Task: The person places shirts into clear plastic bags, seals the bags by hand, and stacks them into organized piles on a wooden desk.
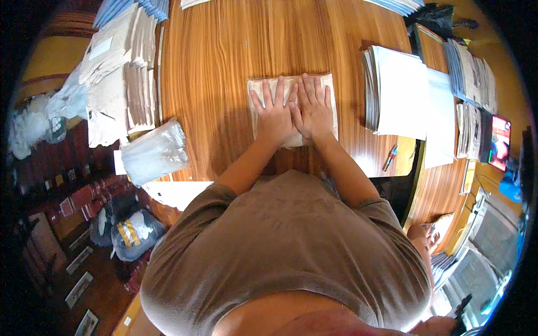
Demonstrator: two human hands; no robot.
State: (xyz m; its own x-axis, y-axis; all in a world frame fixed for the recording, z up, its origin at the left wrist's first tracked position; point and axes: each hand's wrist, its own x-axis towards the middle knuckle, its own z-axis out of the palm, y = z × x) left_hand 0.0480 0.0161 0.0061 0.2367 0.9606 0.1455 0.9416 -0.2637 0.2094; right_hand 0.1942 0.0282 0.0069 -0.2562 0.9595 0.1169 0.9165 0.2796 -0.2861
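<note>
Two bare hands lie flat, side by side, on a tan paper packet [330, 89] in the middle of the wooden table [224, 50]: the left hand [274, 115] and the right hand [314, 112] both have their fingers spread and straight, thumbs nearly touching, palms pressed down and gripping nothing. The packet sits straight ahead of the person's chest, well apart from the other goods. To the left stand stacks of brown envelopes [120, 73], with a clear plastic bag [154, 151] just below them near the table's edge. To the right rests a thick pile of white sheets [400, 92], and a pen [390, 158] lies below it.
</note>
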